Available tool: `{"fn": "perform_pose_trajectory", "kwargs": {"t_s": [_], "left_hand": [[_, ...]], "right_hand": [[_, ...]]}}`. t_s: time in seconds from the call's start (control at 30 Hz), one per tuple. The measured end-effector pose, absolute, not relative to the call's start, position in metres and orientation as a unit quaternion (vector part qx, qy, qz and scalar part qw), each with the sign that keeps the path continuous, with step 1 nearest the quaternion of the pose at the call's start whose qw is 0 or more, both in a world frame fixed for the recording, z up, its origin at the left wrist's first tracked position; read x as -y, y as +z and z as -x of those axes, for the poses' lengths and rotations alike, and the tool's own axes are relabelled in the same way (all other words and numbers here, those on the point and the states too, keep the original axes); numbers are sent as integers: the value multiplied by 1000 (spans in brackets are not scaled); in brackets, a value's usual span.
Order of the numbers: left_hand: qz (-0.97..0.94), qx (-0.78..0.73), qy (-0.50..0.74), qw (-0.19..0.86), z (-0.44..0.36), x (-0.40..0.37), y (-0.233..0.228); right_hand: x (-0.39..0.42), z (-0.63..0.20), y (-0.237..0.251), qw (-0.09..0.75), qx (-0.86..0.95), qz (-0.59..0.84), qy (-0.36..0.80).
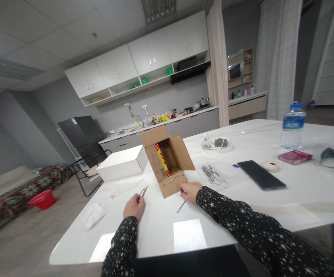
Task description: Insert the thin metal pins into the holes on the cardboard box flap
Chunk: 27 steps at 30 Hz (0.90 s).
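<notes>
My left hand [134, 207] rests on the white table, closed on a pair of metal tweezers [144, 191] whose tips point away from me. My right hand [190, 191] is at the front flap of an open cardboard box [171, 185], its fingers pinched at the flap's right edge; what they pinch is too small to make out. From under this hand a thin dark rod [181, 207] sticks out towards me; whether the fingers grip it is hidden. Rows of small shiny pieces dot the box's left and front flaps, and red-and-yellow tape [161, 159] runs along its opening.
Behind the box at left stands a white box [122, 163]. A clear case of thin metal tools [211, 175] lies right of it. Further right are a black phone [260, 175], a pink packet [295, 156] and a water bottle [293, 129]. Crumpled tissue [93, 216] lies at left.
</notes>
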<state>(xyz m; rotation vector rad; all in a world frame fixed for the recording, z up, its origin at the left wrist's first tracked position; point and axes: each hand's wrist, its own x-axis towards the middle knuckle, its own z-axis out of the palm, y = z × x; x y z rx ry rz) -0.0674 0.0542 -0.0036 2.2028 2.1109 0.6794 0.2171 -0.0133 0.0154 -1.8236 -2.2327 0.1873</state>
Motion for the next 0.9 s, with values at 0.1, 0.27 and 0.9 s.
{"fn": "perform_pose_trajectory", "kwargs": {"t_s": [0.1, 0.27, 0.9], "left_hand": [[-704, -676, 216, 5, 67, -54, -3], [-704, -677, 215, 5, 67, -54, -3], [-706, -674, 217, 14, 68, -56, -5]], "right_hand": [[13, -217, 16, 124, 767, 626, 66], [15, -216, 19, 110, 768, 628, 62], [16, -215, 21, 100, 761, 634, 94]]}}
